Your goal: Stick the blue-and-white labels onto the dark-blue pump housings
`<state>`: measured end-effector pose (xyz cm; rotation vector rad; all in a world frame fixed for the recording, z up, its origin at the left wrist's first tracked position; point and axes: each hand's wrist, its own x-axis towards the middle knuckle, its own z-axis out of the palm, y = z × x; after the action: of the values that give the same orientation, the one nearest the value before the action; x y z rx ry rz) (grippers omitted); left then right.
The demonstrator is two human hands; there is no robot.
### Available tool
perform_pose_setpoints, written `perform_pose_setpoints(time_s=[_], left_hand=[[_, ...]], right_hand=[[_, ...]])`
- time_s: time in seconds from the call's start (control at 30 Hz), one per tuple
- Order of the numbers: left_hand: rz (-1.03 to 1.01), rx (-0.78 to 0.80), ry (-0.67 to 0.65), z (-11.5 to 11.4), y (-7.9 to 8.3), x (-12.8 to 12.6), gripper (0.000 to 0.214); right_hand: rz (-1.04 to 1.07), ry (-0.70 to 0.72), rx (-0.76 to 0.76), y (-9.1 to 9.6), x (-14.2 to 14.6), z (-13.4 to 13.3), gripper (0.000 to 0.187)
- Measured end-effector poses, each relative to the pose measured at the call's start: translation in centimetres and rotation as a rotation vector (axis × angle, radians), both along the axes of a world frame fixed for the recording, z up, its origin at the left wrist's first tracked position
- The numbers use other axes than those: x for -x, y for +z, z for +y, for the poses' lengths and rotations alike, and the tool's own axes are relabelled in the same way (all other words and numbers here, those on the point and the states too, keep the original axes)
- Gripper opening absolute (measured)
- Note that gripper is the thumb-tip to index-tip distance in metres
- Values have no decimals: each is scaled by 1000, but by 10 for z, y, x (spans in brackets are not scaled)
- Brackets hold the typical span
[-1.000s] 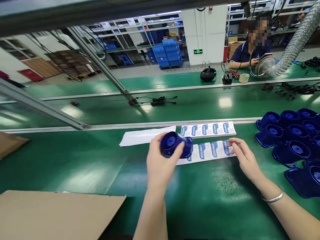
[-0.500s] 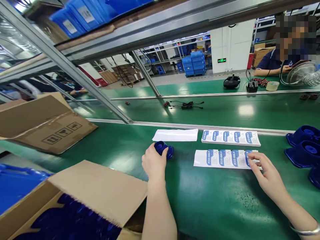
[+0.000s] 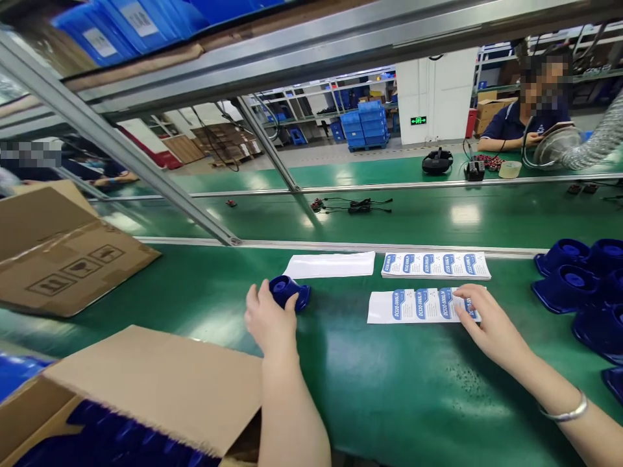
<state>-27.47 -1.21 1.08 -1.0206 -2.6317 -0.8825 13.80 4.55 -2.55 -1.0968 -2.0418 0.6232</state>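
My left hand (image 3: 272, 318) is closed around a dark blue plastic base (image 3: 294, 295) with a raised round top, low over the green bench near a blank white strip (image 3: 331, 265). My right hand (image 3: 487, 324) hovers over the right end of a label strip (image 3: 403, 306) printed in blue and white. Its thumb and index finger are apart at the last label, and whether they touch it I cannot tell. Behind that strip lies a stack of similar label strips (image 3: 433, 265). Several more blue plastic bases (image 3: 569, 285) stand to the right.
An open carton (image 3: 160, 383) at lower left holds many blue parts. Another carton (image 3: 82, 259) lies behind it. Metal posts (image 3: 195, 201) and an overhead shelf frame the bench. Black cables (image 3: 360, 206) lie on the far belt; a co-worker (image 3: 511, 123) sits beyond.
The view has swung right, so more blue bases show. My left hand has shifted slightly left with the blue base. My right hand has moved a little left along the label strip.
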Motion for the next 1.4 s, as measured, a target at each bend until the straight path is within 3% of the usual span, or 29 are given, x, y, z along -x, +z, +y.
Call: perform_pose_setpoints(time_s=[0.07, 0.17, 0.23, 0.3, 0.43, 0.53, 0.63, 0.73, 0.87, 1.03, 1.13, 1.23, 1.4], left_hand=[[31, -11, -130, 6, 4, -22, 63], [7, 91, -502, 11, 1, -64, 67], [-90, 268, -804, 9, -8, -91, 89], [-186, 447, -956, 5, -20, -113, 112], [-211, 561, -949, -1, -39, -133, 123], [-199, 538, -969, -1, -49, -135, 125], [-174, 518, -988, -2, -53, -136, 127], [-142, 531, -962, 0, -53, -138, 124], [-24, 557, -854, 7, -46, -142, 124], [21, 556, -883, 17, -46, -140, 103], [104, 538, -846, 31, -56, -131, 101], [156, 482, -845, 39, -62, -125, 105], [216, 282, -945, 37, -52, -132, 102]], right_hand=[[-76, 52, -55, 4, 12, 8, 27], [-215, 90, -183, 5, 39, 24, 33], [-291, 108, -266, 0, 61, 33, 37], [-342, 135, -334, -9, 80, 38, 38], [-388, 163, -482, -37, 102, 43, 16], [-286, 210, -610, -51, 99, 48, 21], [-160, 350, -681, -43, 87, 43, 16], [29, 393, -708, -13, 69, 23, 14], [204, 144, -577, 36, 34, 4, 28], [552, -283, -494, 77, -33, 23, 63], [567, -547, -523, 83, -90, 31, 69], [390, -741, -452, 78, -134, 19, 72], [-82, -774, -262, 57, -143, 6, 77]])
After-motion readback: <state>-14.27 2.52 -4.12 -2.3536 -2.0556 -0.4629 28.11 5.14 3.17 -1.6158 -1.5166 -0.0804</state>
